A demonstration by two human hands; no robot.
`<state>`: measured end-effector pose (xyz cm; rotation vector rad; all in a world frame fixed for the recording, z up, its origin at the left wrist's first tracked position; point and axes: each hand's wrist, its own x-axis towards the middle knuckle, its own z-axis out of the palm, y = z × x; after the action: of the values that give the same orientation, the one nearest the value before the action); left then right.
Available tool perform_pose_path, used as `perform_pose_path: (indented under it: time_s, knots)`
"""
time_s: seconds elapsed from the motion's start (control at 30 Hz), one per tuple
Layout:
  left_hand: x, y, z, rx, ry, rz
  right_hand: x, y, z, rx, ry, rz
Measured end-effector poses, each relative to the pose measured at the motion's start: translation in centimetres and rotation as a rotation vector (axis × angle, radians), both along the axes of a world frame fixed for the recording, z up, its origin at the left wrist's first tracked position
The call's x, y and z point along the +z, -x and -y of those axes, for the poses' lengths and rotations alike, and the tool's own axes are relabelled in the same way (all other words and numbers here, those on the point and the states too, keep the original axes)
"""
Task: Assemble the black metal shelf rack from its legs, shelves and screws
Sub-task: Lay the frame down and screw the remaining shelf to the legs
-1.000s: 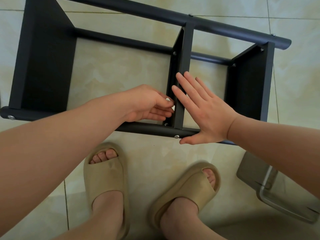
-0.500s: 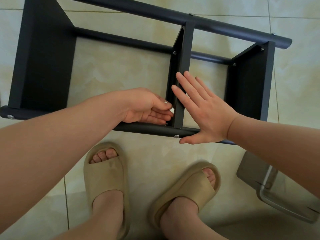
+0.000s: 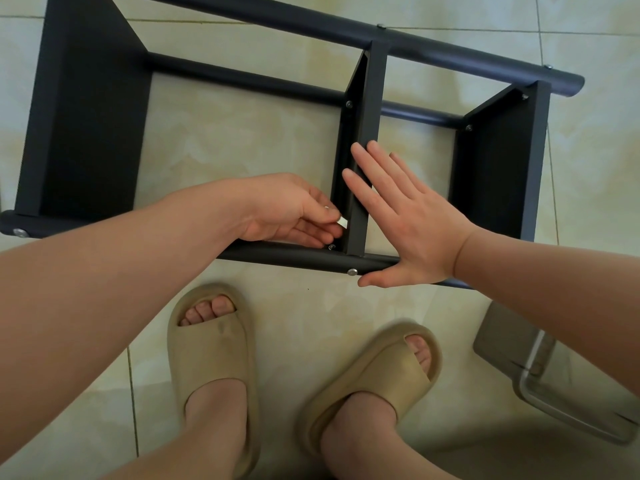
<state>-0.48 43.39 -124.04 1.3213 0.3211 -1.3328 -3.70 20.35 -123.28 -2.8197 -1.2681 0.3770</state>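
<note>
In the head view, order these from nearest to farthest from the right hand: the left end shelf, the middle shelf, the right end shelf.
1. middle shelf: touched by the right hand.
2. right end shelf: to the hand's right.
3. left end shelf: far left.

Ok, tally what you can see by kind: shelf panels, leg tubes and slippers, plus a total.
Shelf panels: 3
Leg tubes: 3 in view
Slippers: 2
Total: 8
</note>
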Motion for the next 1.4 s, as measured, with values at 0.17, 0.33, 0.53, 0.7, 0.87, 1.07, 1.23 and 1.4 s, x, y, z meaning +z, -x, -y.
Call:
perform_pose_path:
  time_s: [0.17, 0.33, 0.53, 0.7, 0.87, 1.07, 1.23, 1.4]
  knots:
    - [-0.1, 0.0, -0.3, -0.055, -0.013, 0.048, 0.1, 0.0, 0.0, 0.000, 0.000, -0.005]
    - [-0.1, 0.1, -0.6, -0.101, -0.034, 0.060, 0.0, 0.0, 0.0, 0.001, -0.005, -0.005]
    - [0.0, 0.3, -0.7, -0.157, -0.057, 0.077, 0.0, 0.0, 0.0, -0.002, -0.007, -0.005]
    - [0.2, 0.4, -0.6, -0.243, -0.077, 0.129, -0.1, 0.0, 0.0, -0.002, -0.010, -0.004]
    - [0.5, 0.4, -0.5, -0.323, -0.113, 0.188, -0.1, 0.0, 0.0, -0.001, -0.007, -0.007]
    - [0.7, 0.6, -0.3, -0.399, -0.150, 0.258, -0.1, 0.0, 0.0, -0.006, 0.006, -0.007]
    - [0.4, 0.6, -0.5, -0.409, -0.127, 0.256, 0.0, 0.0, 0.0, -0.003, 0.003, -0.018]
    - [0.7, -0.1, -1.9, -0.464, -0.341, 0.481, 0.5, 0.9, 0.0, -0.070, 0.026, -0.041]
